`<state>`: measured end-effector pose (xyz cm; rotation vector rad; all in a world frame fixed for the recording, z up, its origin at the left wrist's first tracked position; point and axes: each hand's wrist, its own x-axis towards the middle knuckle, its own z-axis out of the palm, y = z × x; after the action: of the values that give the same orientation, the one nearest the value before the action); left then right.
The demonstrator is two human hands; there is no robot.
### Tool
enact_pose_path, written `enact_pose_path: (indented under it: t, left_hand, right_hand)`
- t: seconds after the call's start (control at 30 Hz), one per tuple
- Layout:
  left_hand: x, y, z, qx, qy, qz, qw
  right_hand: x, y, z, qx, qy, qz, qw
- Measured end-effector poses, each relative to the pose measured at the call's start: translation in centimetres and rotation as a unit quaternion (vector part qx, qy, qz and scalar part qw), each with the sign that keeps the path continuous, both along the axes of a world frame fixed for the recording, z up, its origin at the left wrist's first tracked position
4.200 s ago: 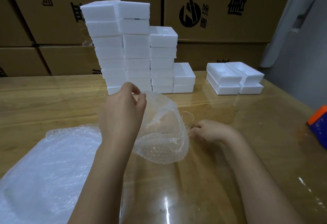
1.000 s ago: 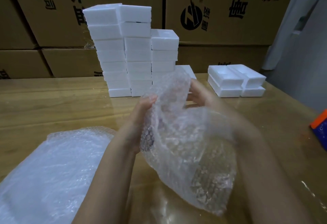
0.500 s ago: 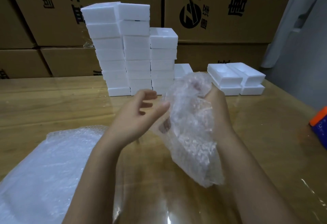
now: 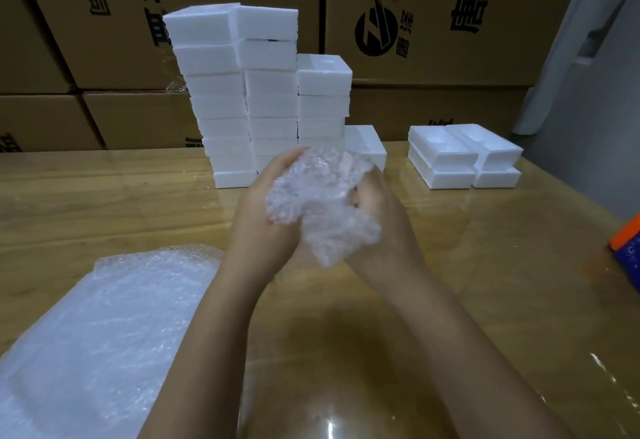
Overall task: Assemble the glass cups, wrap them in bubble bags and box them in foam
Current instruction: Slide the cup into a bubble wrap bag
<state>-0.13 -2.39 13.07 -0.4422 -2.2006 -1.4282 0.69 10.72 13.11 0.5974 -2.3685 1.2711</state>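
Clear plastic bunched into a ball, the crumpled bubble-wrap bag (image 4: 320, 203) is held above the middle of the table; its contents cannot be made out. The left hand (image 4: 261, 220) and right hand (image 4: 382, 220) cup it from either side, fingers curled round the wrap. The glossy wooden table (image 4: 485, 282) carries a flat pile of bubble bags (image 4: 104, 327) near left and stacked white foam boxes (image 4: 249, 92) far, before brown cardboard cartons (image 4: 450, 57).

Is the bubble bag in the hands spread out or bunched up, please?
Bunched up: the left hand and right hand grip the bubble bag as a crumpled wad.
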Motion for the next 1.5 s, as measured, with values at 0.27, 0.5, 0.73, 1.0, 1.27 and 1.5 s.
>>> enact_pose_path:
  t: [0.27, 0.5, 0.73, 1.0, 1.27, 1.5]
  left_hand:
    - [-1.1, -0.7, -0.3, 0.011, -0.060, 0.050, 0.997]
    - [0.1, -1.0, -0.4, 0.015, -0.076, -0.148, 0.986]
    - [0.5, -1.2, -0.1, 0.027, -0.113, -0.198, 0.973]
    - [0.4, -0.5, 0.3, -0.164, -0.052, -0.095, 0.981]
    - [-0.2, 0.4, -0.5, -0.155, -0.017, 0.096, 0.983]
    - [0.5, 2.5, -0.4, -0.176, 0.041, 0.103, 0.978]
  right_hand:
    - [-0.6, 1.8, 0.5, 0.015, -0.136, 0.164, 0.977]
    - [-1.7, 0.9, -0.5, -0.106, -0.094, 0.001, 0.990]
    - [-1.9, 0.4, -0.9, -0.075, -0.045, -0.121, 0.989]
    - [-1.6, 1.0, -0.2, -0.013, -0.146, -0.087, 0.985]
    - [-0.2, 1.1, 0.7, 0.028, -0.146, 0.012, 0.989]
    - [-0.9, 0.5, 0.1, 0.043, 0.003, -0.148, 0.988]
